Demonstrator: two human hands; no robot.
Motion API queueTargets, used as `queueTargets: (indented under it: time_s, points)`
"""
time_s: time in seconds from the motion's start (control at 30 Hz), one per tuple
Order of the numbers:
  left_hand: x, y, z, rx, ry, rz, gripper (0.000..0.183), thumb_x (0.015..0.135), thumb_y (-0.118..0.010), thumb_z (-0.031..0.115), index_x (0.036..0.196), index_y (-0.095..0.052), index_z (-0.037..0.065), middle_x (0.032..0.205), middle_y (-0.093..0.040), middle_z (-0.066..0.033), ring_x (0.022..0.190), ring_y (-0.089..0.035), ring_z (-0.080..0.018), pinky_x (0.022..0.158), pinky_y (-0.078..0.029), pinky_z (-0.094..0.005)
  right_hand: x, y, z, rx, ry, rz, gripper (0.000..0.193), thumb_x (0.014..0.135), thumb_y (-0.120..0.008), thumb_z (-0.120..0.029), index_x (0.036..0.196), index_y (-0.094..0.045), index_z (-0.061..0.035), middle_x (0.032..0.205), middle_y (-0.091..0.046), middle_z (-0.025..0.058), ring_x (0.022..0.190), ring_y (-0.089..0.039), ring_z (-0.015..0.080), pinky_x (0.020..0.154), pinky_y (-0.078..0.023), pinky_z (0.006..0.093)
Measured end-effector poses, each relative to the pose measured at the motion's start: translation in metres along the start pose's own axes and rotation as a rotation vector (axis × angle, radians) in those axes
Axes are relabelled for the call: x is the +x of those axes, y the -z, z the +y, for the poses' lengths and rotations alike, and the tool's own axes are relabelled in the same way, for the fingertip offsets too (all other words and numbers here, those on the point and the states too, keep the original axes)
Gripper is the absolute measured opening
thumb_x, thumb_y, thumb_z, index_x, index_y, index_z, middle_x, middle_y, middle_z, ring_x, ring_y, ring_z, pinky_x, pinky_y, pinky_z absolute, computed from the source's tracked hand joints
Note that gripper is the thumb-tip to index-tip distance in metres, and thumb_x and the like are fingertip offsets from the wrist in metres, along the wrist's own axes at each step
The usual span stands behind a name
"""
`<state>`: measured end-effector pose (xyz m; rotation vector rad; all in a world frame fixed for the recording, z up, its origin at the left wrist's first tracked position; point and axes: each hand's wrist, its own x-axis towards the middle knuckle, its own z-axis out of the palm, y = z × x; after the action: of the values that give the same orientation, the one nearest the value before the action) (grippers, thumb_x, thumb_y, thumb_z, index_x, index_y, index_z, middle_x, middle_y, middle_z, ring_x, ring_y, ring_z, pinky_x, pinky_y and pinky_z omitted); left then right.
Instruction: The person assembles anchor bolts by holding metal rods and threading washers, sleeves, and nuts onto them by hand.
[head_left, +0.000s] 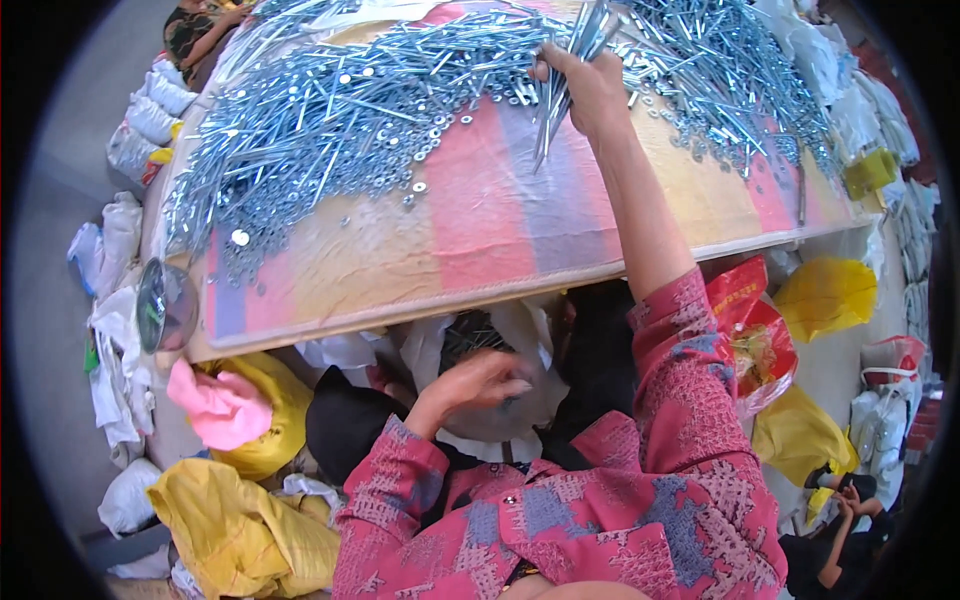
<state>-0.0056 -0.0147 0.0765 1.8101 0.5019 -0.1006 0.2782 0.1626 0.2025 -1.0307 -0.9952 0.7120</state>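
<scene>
My right hand (597,92) reaches over the table and is closed around a bundle of long thin metal rods (556,105). The rods' ends stick out above and below my fist. Beneath and around it lies a wide heap of loose metal rods (330,110), mixed with many small washers (419,187) along its near edge. My left hand (475,384) hangs below the table edge, near my lap, its fingers loosely bent and apart with nothing visible in them. Just beyond it, a whitish bag (425,345) holds more dark metal rods (472,335).
A striped cloth covers the tabletop (390,245). A clear round container (167,305) sits by its left corner. Yellow sacks (245,525), a pink cloth (220,405) and a red bag (755,335) surround me. Other people's arms (835,550) show at lower right and upper left.
</scene>
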Motion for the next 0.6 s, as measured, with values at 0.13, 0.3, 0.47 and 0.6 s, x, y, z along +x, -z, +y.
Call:
queueTargets:
  time_s: [0.13, 0.3, 0.47, 0.6]
  points:
    - [-0.012, 0.007, 0.071, -0.418, -0.184, 0.075, 0.03, 0.083, -0.069, 0.02, 0.105, -0.064, 0.0, 0.088, -0.066, -0.0101, 0.079, -0.061, -0.0161, 0.074, -0.049, -0.0292, -0.022, -0.003, 0.004, 0.002, 0.04, 0.063, 0.011, 0.086, -0.064, -0.004, 0.088, -0.067, 0.0056, 0.07, -0.066, 0.0077, 0.062, -0.062, 0.0127, 0.056, -0.047, 0.0231]
    - [0.05, 0.061, 0.109, -0.15, -0.197, 1.048, 0.049, 0.075, -0.075, 0.014, 0.116, -0.056, -0.005, 0.11, -0.062, -0.0172, 0.099, -0.062, -0.0232, 0.084, -0.05, -0.0325, -0.035, -0.005, 0.009, 0.08, 0.072, -0.049, 0.013, 0.088, -0.064, -0.006, 0.096, -0.067, 0.0042, 0.071, -0.064, 0.0052, 0.066, -0.061, 0.0114, 0.064, -0.049, 0.0229]
    - [0.131, 0.106, 0.087, 0.22, -0.141, 1.258, 0.073, 0.069, -0.078, 0.017, 0.13, -0.043, -0.002, 0.121, -0.057, -0.0239, 0.11, -0.059, -0.034, 0.086, -0.049, -0.0383, -0.053, -0.016, -0.005, 0.107, -0.02, -0.136, 0.016, 0.086, -0.064, -0.005, 0.1, -0.068, 0.0032, 0.077, -0.065, 0.0046, 0.07, -0.061, 0.0103, 0.068, -0.05, 0.0237]
    - [0.155, 0.116, 0.087, -0.075, -0.333, 1.166, 0.067, 0.069, -0.077, 0.016, 0.124, -0.045, 0.0, 0.11, -0.064, -0.0207, 0.103, -0.063, -0.034, 0.085, -0.049, -0.0414, -0.061, -0.003, -0.004, 0.056, -0.084, -0.24, 0.023, 0.081, -0.065, -0.006, 0.104, -0.069, -0.0012, 0.084, -0.067, 0.0046, 0.075, -0.06, 0.0086, 0.067, -0.049, 0.0225]
